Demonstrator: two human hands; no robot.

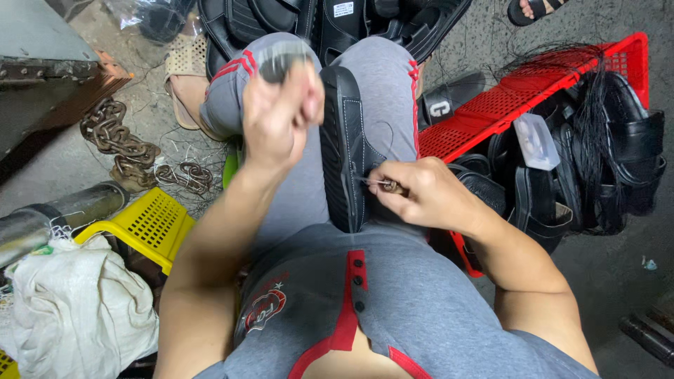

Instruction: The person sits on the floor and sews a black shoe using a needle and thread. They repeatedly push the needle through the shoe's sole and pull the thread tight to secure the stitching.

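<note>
A black sandal (345,147) with white stitching stands on its edge between my knees, clamped by my grey trousers. My right hand (421,193) pinches a small awl with a brown handle (393,187), whose metal tip is against the sandal's side. My left hand (281,112) is raised above my left knee, blurred, closed in a fist; a thin thread seems to run from it, but I cannot make it out clearly.
A red plastic crate (533,91) with black sandals and a bundle of black thread (597,105) lies at the right. More black sandals (337,21) lie ahead. At the left are a yellow crate (151,224), a rusty chain (119,144), a white sack (77,309) and a metal pipe (49,217).
</note>
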